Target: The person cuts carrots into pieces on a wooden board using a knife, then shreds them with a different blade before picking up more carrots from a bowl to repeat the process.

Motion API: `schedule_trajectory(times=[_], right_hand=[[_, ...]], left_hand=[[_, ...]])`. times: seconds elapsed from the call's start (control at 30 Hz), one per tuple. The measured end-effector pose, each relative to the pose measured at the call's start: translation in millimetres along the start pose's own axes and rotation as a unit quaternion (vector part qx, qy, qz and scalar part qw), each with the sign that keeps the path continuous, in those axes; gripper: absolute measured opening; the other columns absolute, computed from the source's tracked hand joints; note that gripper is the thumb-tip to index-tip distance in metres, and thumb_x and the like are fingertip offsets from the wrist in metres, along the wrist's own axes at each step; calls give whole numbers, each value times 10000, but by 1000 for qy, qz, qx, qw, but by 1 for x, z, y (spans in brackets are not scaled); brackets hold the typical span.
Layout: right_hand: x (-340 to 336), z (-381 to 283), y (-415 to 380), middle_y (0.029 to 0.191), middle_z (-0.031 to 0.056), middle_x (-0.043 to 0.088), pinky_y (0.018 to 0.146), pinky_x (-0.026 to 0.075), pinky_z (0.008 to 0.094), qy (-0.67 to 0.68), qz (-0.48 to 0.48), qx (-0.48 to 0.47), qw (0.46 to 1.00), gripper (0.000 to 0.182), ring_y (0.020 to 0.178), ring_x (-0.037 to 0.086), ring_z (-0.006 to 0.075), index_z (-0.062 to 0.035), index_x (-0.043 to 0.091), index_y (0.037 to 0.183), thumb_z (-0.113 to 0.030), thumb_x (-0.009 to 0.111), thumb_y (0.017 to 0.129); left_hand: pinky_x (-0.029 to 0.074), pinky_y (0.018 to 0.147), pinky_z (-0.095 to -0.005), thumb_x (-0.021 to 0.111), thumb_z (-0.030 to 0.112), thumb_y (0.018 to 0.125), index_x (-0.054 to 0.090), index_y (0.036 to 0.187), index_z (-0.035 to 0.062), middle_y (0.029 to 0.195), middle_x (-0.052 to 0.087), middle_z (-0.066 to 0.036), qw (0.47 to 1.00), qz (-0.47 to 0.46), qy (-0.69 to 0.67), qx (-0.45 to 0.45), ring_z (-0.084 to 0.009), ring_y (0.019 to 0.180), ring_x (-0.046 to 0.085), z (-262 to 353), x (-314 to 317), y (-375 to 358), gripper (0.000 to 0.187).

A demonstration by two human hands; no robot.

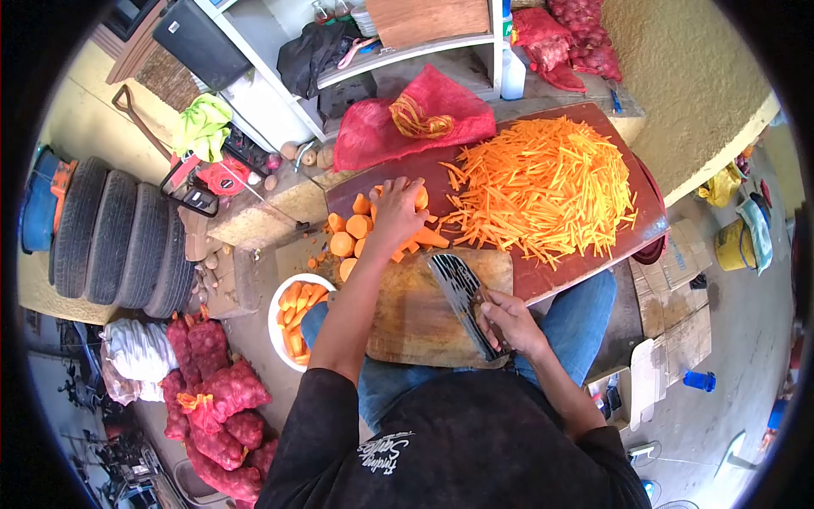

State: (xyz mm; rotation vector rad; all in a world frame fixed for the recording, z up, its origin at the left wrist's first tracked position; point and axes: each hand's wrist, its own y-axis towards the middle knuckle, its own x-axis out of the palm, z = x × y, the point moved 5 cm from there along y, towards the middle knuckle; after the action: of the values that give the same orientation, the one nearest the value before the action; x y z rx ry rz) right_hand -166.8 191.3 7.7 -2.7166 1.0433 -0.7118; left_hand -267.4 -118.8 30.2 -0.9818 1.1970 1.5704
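The cleaver (pixel 449 284) slants over the cutting board's (pixel 403 314) right side, its long axis running from near the near right corner to the far edge, blade end pointing away from the person. The right hand's (pixel 511 324) grip clamps its handle. The left hand (pixel 398 208) curls over carrot pieces (pixel 359 226) by the counter's (pixel 530 280) left edge; whether clamped, I cannot tell.

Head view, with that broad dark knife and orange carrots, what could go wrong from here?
The broad dark knife in the right hand could slip towards the nearby leg in blue jeans. Round orange carrot chunks by the left hand might roll off the dark red tabletop. The heap of thin orange carrot sticks near its edge might spill.
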Motion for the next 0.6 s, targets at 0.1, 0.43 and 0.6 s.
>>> schedule_trajectory(times=[0.1, 0.43, 0.6], right_hand=[[-1, 1, 0, 823, -18, 607, 450, 448, 246, 5, -2, 1, 1000, 255, 530, 567, 69, -38, 640, 1155, -277, 565, 1198], [-3, 4, 1, 814, -5, 614, 445, 458, 251, 2, -6, -4, 1000, 263, 525, 572, 79, -36, 636, 1129, -284, 573, 1193], [-2, 3, 3, 793, -1, 608, 444, 459, 253, 16, -7, 1, 1000, 259, 525, 575, 87, -35, 634, 1104, -274, 577, 1187]], left_hand=[[366, 1083, -594, 830, 231, 884, 659, 1511, 115, 1380, 657, -110, 1000, -13, 10, 6, -340, 1317, 565, -4, 8, 1, 660], [341, 1128, -592, 898, 244, 847, 667, 1479, 125, 1416, 614, -103, 996, 50, -29, 71, -341, 1358, 546, 20, -20, -24, 683], [351, 1114, -588, 886, 222, 855, 673, 1458, 99, 1349, 664, -125, 999, 38, -10, 15, -341, 1335, 564, 5, -21, -13, 651]])
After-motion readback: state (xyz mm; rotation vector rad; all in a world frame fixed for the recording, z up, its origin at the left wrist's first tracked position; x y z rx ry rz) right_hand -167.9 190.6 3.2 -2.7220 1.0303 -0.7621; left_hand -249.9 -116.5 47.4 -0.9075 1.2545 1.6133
